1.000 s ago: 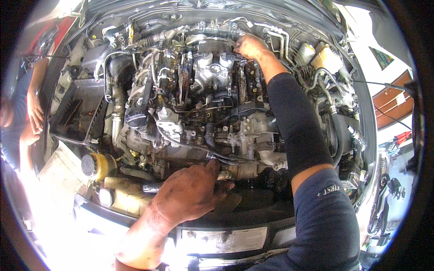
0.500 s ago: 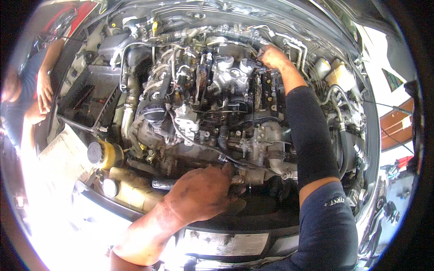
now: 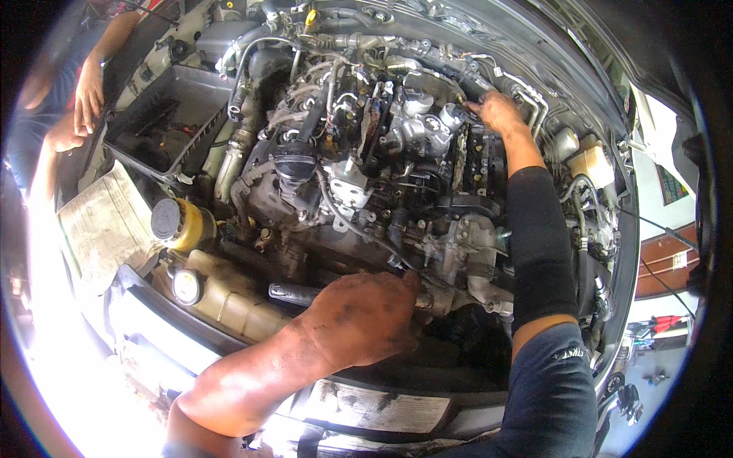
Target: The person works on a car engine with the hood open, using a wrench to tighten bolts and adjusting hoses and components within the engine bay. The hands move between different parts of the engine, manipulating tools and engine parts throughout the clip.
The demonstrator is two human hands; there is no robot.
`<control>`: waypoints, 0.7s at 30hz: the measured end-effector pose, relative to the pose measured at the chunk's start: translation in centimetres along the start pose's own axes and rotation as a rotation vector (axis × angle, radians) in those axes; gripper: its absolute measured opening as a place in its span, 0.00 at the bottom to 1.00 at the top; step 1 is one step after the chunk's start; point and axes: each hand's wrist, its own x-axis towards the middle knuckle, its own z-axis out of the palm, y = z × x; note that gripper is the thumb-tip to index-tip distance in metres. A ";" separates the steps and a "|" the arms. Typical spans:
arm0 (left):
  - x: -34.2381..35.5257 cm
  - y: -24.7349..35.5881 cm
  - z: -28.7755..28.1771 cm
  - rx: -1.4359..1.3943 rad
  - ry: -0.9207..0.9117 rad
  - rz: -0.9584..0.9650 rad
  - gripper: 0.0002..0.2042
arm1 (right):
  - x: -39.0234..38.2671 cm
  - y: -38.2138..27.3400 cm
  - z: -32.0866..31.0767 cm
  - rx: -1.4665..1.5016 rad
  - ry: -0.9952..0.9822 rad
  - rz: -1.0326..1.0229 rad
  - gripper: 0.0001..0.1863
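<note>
My left hand (image 3: pixel 366 317) is curled into a fist over the front of the open engine (image 3: pixel 343 187). Its fingers face away from me, so whatever they hold is hidden. Beside it runs a black hose (image 3: pixel 294 294). My right arm, in a black sleeve (image 3: pixel 540 244), reaches over the engine's right side. At the far end, my right hand (image 3: pixel 502 114) has its fingers bent together at the rear of the right bank, close to round grey metal caps (image 3: pixel 450 114). What is between those fingers is too small to make out.
A yellow reservoir with a black cap (image 3: pixel 183 224) and a pale coolant tank (image 3: pixel 229 298) stand at front left. Behind them are a stained paper sheet (image 3: pixel 111 221) and an open black airbox (image 3: pixel 168 122). Another person's hands (image 3: pixel 88 99) rest by the left fender.
The view has shifted, so the engine sits a little further right and is tilted. Both my hands stay at about the same spots on the engine. The other person's hands remain at the left.
</note>
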 end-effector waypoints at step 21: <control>0.1 -0.2 -0.9 -0.120 -0.013 -0.007 0.30 | 1.1 2.8 2.8 0.265 -0.038 -0.077 0.24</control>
